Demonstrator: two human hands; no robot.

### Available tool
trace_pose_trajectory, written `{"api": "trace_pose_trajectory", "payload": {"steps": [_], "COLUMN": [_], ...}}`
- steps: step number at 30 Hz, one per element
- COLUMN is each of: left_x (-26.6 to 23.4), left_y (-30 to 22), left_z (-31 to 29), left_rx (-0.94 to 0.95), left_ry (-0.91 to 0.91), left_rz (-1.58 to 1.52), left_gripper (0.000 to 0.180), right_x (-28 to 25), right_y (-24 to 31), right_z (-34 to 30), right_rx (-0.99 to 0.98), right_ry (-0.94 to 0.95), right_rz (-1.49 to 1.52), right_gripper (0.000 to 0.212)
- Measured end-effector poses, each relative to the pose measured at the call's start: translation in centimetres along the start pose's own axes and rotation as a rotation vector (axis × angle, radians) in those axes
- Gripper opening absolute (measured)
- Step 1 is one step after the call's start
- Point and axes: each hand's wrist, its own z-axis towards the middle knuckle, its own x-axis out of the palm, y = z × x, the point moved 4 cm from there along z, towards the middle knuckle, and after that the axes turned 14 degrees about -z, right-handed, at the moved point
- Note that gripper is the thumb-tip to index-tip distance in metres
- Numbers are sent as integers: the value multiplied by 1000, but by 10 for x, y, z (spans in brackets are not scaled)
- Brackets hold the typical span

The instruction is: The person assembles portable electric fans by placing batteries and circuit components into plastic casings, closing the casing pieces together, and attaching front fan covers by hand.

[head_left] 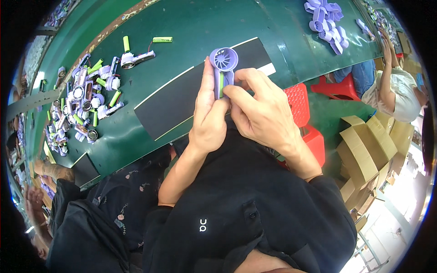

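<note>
A purple handheld fan housing [230, 60] is held upright above a black mat, its round grille at the top. Inside its open handle lies a green cylindrical battery [221, 84]. My left hand [208, 120] is closed around the handle from the left, with the fingers stretched along its side and the thumb at the lower end. From the right, my right hand [261, 109] has curled fingers gripping the handle. One of its fingertips presses at the battery's edge; the other fingertips are partly hidden.
The black mat [175, 102] lies on the green table [191, 27]. At left is a heap of part-assembled fans [78, 93], with a separate fan [129, 60] nearby. Purple housings [325, 22] are piled far right. Red stools [298, 102], cardboard boxes [364, 148] and co-workers flank me.
</note>
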Motion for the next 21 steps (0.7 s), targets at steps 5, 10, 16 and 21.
{"api": "trace_pose_trajectory", "payload": {"steps": [5,10,16,21], "left_x": [6,-7,-37,-51], "left_y": [-3,-7,-11,-12], "left_z": [-3,-1,2,2], "left_rx": [14,-68,13,70], "left_ry": [49,4,-128,-112], "left_rz": [-41,-85,-146,-201], "left_gripper": [76,78,64,45], "right_x": [1,-18,-20,23], "right_y": [-10,-40,-98,-94], "right_z": [0,1,-16,-49], "right_rx": [28,185,303,426], "right_ry": [58,-111,-142,17], "right_rz": [171,614,262,101], "right_gripper": [23,33,16,17]}}
